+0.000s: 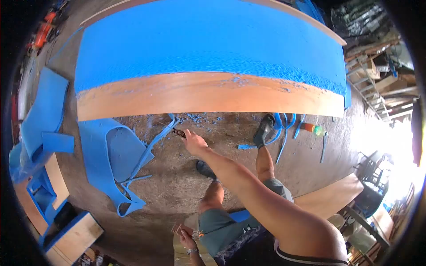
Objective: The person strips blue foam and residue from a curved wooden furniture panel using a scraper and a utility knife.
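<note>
My right hand (194,142) reaches forward, its fingers closed round a small dark-handled tool (179,133) over the floor. Just beyond it lies a thin blue strip (163,134). Low in the view, my left hand (187,240) has its fingers closed at a small reddish-brown flat piece (179,228), whose details are hard to make out. Ahead stands a wide panel covered in blue sheet (208,37), with a bare wood-coloured band (208,94) along its near side. The blue surface looks rough beside that band, and blue crumbs are scattered on it.
A large cut blue sheet (95,153) lies on the floor (177,186) at left, with more blue pieces (46,106) beyond. Blue strips (284,133) and a bottle (317,130) lie near my right foot (265,128). A wooden board (330,195) is at right.
</note>
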Demonstrator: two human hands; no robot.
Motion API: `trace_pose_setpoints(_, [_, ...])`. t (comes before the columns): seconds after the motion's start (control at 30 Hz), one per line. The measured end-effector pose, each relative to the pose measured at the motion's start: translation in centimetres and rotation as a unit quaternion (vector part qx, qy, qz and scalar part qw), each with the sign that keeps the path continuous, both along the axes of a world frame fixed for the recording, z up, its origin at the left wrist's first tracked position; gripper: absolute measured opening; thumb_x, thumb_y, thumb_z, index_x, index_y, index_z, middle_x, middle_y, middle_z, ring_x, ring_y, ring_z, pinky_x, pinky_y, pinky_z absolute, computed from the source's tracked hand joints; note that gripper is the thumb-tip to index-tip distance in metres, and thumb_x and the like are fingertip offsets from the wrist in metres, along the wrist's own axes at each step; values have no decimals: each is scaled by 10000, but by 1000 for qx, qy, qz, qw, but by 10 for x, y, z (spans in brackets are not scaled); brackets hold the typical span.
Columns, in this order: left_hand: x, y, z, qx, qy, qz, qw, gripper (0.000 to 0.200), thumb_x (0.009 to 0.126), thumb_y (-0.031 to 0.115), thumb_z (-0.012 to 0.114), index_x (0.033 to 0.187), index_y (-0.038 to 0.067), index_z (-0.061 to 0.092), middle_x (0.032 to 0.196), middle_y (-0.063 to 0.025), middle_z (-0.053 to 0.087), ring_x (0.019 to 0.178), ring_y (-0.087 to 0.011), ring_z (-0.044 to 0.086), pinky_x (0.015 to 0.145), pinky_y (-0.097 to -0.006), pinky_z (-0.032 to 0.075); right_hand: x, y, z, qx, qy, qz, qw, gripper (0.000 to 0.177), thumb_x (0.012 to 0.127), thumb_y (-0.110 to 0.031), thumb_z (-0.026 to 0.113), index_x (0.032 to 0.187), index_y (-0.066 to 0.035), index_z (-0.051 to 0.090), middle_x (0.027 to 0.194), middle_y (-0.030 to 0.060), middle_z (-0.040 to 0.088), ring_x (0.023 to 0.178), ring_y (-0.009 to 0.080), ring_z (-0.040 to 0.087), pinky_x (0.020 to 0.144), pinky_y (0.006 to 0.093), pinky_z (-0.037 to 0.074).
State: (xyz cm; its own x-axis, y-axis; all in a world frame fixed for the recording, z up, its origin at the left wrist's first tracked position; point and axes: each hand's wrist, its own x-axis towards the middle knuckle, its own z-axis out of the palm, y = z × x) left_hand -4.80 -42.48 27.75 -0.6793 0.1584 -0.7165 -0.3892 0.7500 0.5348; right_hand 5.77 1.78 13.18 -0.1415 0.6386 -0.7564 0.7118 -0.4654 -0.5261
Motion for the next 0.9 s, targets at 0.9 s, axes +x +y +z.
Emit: trace_pose_setpoints(0.9, [-130,52,48,-204,-84,129,967,532,930,467,472,1074,-33,579,938,-111,660,807,-200,626,685,-344,501,-314,43,-3,55,33,-78,995,436,918,-256,475,1275,-53,330,1086,275,555,996,418,571,831,497,457])
